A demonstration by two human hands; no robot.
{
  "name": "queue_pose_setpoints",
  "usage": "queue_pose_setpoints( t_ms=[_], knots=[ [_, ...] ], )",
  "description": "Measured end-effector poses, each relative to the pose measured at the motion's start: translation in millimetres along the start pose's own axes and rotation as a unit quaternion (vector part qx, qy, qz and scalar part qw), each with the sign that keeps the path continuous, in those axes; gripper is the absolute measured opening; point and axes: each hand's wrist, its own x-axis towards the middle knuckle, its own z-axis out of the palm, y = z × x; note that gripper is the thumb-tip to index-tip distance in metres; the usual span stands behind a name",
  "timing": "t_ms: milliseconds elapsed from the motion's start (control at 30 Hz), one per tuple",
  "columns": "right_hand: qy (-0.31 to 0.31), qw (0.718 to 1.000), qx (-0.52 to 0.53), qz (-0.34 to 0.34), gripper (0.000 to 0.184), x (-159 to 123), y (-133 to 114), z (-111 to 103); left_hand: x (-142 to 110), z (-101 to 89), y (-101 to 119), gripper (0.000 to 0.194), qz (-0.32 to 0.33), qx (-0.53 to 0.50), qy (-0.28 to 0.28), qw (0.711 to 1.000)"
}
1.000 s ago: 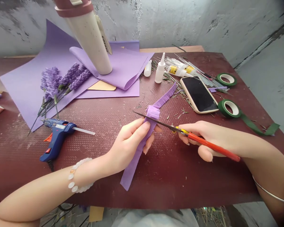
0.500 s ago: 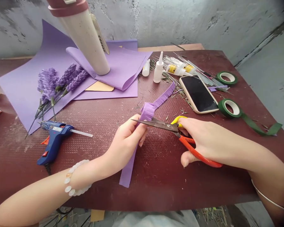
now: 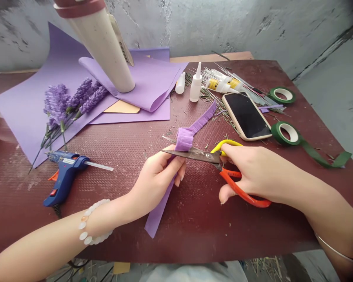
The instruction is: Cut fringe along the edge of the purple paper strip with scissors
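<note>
While left hand (image 3: pixel 153 180) pinches one purple strip (image 3: pixel 184 138) | right hand (image 3: pixel 260 172) grips one scissors (image 3: pixel 208 156) | two tape rolls (image 3: pixel 277 135)

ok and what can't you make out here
- Purple strip: in the head view, the left hand's fingers hide the pinched part
- Tumbler: lid top cut off by the head view's upper edge
- Glue gun: its cord runs out of sight behind the left forearm, head view
- Yellow label: print too small, head view
</note>
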Motion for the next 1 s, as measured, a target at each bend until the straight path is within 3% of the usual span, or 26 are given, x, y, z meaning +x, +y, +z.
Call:
queue_pose_setpoints(
  t_ms=[133,400,1000],
  knots=[
    [0.025,0.999,-0.02,-0.022,0.067,1.7,1.6,3.9,1.7,0.0,-0.8,0.037,0.003,0.028,-0.007,1.0],
    [0.007,0.999,-0.039,-0.02,0.069,1.4,0.3,4.5,-0.1,-1.4,1.3,0.041,-0.005,0.025,-0.007,1.0],
    [0.036,0.998,-0.04,-0.026,0.071,-0.3,5.7,6.0,0.4,0.2,2.6,0.036,-0.017,-0.001,0.022,1.0]
  ],
)
